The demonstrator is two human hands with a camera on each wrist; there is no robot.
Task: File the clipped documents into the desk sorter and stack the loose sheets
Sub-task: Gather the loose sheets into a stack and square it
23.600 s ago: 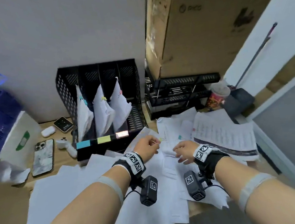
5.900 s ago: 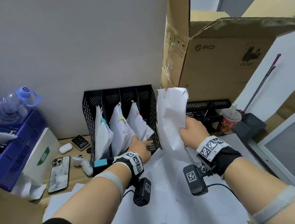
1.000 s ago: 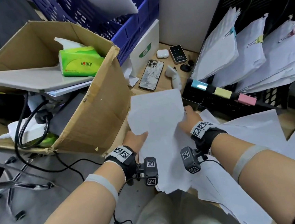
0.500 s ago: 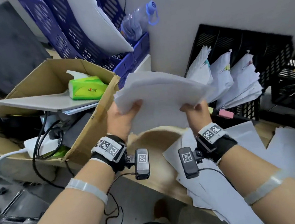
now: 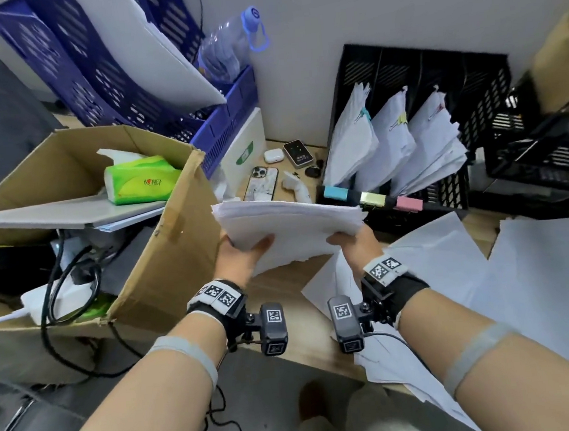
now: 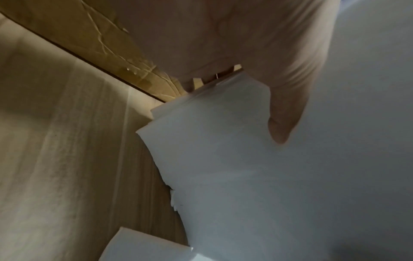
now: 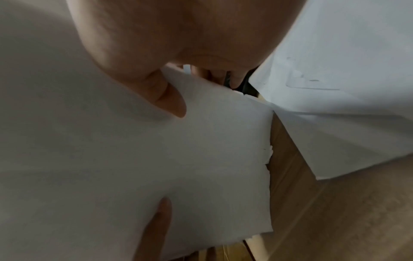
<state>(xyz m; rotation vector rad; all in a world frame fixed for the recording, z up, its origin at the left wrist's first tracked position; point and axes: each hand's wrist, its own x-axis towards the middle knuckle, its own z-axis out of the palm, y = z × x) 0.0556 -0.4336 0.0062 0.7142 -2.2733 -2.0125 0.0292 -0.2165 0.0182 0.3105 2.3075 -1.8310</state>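
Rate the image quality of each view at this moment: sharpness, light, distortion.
Head view: bright, mostly sharp, wide-angle bending at edges. Left wrist view: dim, soft; left hand and paper stack fill it. Right wrist view: dim, blurred; right hand crowds the lens.

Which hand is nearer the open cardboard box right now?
Left. The left hand grips the left edge of the paper stack, right beside the cardboard box wall. The right hand grips the stack's far edge, toward the black sorter.

The stack of sheets hides the fingers of the left hand and right hand.
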